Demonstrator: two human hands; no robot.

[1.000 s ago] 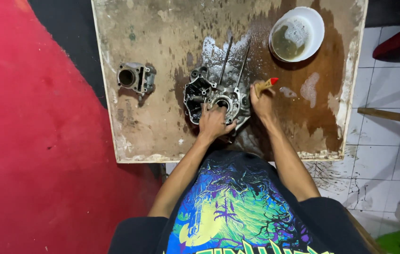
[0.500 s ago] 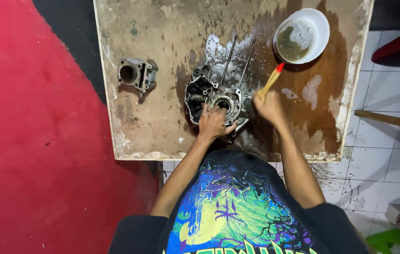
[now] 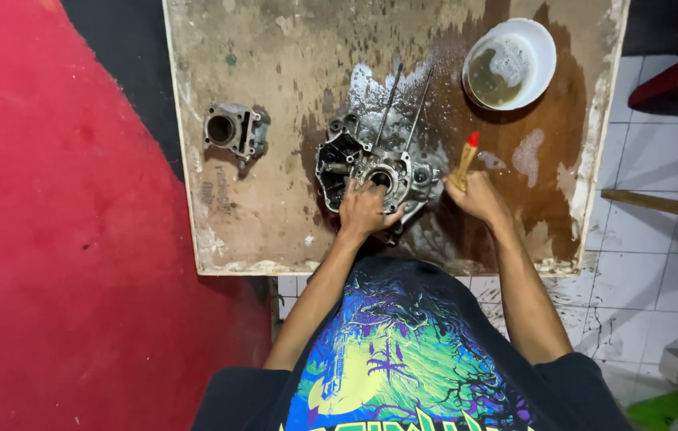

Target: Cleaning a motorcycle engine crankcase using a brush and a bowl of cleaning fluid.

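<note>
Under my left hand (image 3: 364, 211) sits the greasy engine crankcase (image 3: 371, 168) on the stained board (image 3: 275, 56), fingers curled over its near rim to steady it. Just right of it, my right hand (image 3: 478, 198) pinches a red-tipped brush (image 3: 466, 156) upright, bristles hidden. I judge this mid-scrub; next calls for dipping into the white bowl (image 3: 542, 56) beyond those fingers.

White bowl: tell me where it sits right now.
In the head view the white bowl sits at the far right corner of the stained board, beyond the right hand and right of the engine case.
</note>
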